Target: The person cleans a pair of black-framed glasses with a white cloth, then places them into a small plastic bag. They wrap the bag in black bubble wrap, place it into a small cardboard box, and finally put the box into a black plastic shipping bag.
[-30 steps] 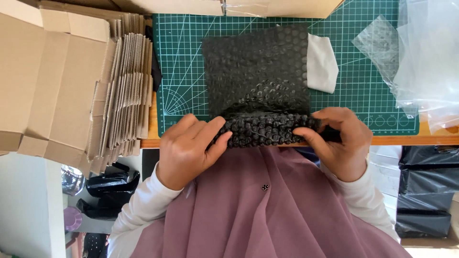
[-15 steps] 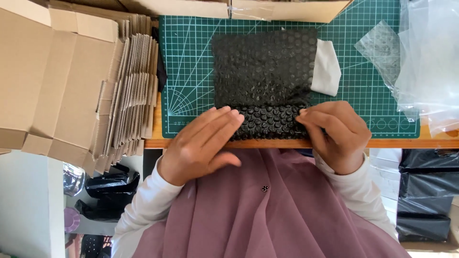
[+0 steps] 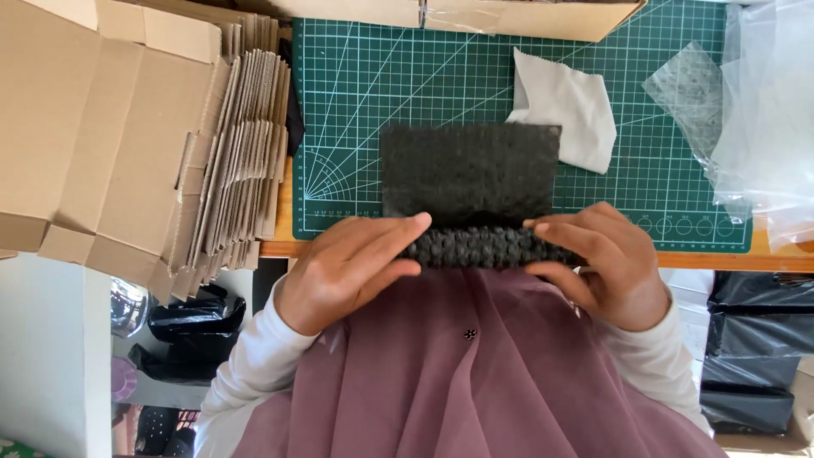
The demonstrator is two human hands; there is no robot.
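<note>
Nearest: mauve garment (image 3: 475, 373) over the person's front, two white sleeves. Two hands at the near table edge. Left hand (image 3: 348, 267) grips the left end of the black bubble wrap (image 3: 471, 174), thumb under, fingers laid flat over the rolled part. Right hand (image 3: 606, 259) pinches the right end of the same roll, fingers curled around it. One sheet of bubble wrap only: near part rolled tight into a bumpy tube between the hands at the table edge, the far part flat, standing up toward the camera over the green cutting mat (image 3: 356, 93).

On the mat, one white folded cloth piece (image 3: 568, 110), just beyond the wrap's right corner, not touching the hands. One small clear bubble scrap (image 3: 687, 85) right of it. Clear plastic bags (image 3: 772, 110) heaped at the right edge, count cannot be told.

Left: one stack of flat cardboard boxes (image 3: 237, 153), many, edges fanned, beside the mat; one opened box flat (image 3: 93, 127) on top. Far edge: one long cardboard box (image 3: 475, 13).

Below table: black bags left (image 3: 191, 326) and right (image 3: 750, 339).
</note>
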